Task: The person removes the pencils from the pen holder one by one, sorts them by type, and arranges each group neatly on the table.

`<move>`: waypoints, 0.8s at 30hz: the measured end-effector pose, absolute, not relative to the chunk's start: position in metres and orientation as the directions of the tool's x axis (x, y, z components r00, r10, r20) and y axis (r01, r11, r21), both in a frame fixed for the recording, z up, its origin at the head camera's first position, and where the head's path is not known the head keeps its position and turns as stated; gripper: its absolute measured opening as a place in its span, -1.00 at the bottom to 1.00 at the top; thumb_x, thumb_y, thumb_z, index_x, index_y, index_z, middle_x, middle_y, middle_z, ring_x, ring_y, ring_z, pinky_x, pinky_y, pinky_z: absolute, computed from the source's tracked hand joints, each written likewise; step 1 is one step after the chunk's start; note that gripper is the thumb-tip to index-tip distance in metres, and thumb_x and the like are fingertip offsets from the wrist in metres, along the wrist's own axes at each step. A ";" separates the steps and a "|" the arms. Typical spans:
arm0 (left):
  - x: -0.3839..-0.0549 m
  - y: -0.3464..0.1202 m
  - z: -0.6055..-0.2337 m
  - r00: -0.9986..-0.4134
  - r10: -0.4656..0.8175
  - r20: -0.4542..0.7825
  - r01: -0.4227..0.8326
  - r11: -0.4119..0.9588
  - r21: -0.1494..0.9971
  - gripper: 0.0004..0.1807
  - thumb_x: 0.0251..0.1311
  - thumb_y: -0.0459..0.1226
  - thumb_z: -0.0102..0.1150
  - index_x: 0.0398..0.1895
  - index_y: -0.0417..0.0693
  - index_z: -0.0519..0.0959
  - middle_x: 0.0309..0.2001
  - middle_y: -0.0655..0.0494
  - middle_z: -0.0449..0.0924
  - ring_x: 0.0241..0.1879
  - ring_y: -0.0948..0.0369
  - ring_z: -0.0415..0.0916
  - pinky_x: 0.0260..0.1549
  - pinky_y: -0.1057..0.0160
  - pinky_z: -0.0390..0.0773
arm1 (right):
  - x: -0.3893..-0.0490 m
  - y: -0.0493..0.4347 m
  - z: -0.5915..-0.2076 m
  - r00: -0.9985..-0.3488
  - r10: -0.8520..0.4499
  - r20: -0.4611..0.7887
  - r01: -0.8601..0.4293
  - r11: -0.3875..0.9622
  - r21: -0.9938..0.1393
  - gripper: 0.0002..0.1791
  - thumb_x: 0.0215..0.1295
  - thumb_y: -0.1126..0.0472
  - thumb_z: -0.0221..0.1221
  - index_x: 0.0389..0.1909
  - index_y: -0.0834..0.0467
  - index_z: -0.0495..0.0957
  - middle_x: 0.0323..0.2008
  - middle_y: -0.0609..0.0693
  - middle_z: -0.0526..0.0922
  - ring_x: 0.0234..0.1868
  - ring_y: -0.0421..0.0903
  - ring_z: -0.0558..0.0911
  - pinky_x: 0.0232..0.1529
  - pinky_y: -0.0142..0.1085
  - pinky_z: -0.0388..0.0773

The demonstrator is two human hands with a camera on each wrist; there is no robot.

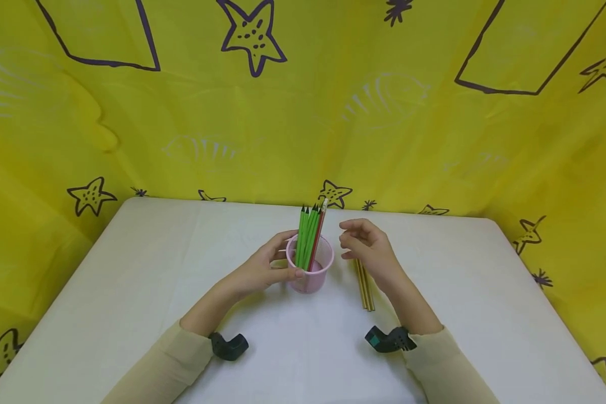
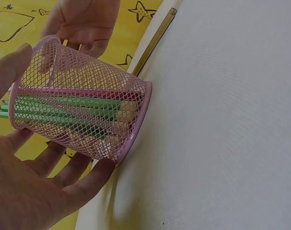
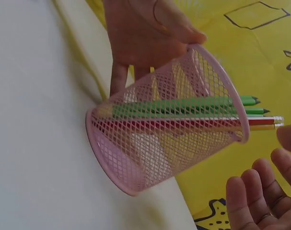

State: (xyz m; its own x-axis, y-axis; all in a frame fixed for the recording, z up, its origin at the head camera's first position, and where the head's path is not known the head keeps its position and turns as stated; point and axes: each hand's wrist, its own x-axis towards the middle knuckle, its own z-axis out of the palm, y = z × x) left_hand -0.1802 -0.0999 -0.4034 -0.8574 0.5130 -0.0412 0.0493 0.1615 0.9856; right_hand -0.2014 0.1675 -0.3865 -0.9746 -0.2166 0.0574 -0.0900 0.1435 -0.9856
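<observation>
A pink mesh pencil cup stands at the middle of the table, holding several green pencils and a red pencil with a white end up. My left hand grips the cup from its left side, thumb at the near rim and fingers curled around the wall, as the left wrist view shows. To the right of the cup, my right hand hovers with loosely bent fingers and holds nothing. Beneath and beside it lie several gold pencils on the table, their far ends hidden by the hand.
The table has a white cover. Yellow cloth printed with stars and fish surrounds its back and sides. Black wrist cameras sit on the left wrist and the right wrist.
</observation>
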 end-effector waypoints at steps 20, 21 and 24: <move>-0.182 -0.098 -0.406 -0.849 0.528 -0.014 0.065 0.131 0.989 -0.14 0.19 -0.25 0.39 0.48 0.37 0.17 0.44 0.14 0.28 0.39 -0.01 0.30 0.32 -0.19 0.33 | -0.194 0.156 -0.390 -0.867 -0.495 0.048 -0.128 0.130 -0.983 -0.37 0.50 0.14 0.05 0.53 -0.02 0.15 0.41 0.17 0.34 0.44 0.19 0.32 0.35 0.19 0.32; -0.182 -0.098 -0.406 -0.850 0.526 -0.015 0.065 0.132 0.989 -0.14 0.18 -0.24 0.40 0.49 0.37 0.17 0.44 0.14 0.28 0.39 -0.01 0.30 0.32 -0.19 0.33 | -0.194 0.156 -0.391 -0.859 -0.510 0.052 -0.130 0.120 -0.984 -0.36 0.50 0.11 0.05 0.54 -0.02 0.13 0.44 0.15 0.31 0.47 0.18 0.27 0.38 0.20 0.28; -0.183 -0.099 -0.406 -0.853 0.522 -0.019 0.061 0.136 0.989 -0.14 0.18 -0.23 0.40 0.49 0.36 0.16 0.44 0.14 0.27 0.40 -0.02 0.30 0.32 -0.20 0.32 | -0.195 0.155 -0.393 -0.825 -0.561 0.069 -0.136 0.078 -0.988 -0.32 0.50 0.00 0.05 0.55 0.00 0.10 0.52 0.09 0.19 0.53 0.16 0.16 0.43 0.23 0.13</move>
State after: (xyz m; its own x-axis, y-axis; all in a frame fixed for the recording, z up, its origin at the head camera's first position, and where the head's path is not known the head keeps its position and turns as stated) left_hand -0.1826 -0.0989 -0.4057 -0.8526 0.5222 -0.0192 0.0611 0.1361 0.9888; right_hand -0.1952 0.1552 -0.3925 -0.8250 -0.5608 0.0694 -0.1359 0.0778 -0.9877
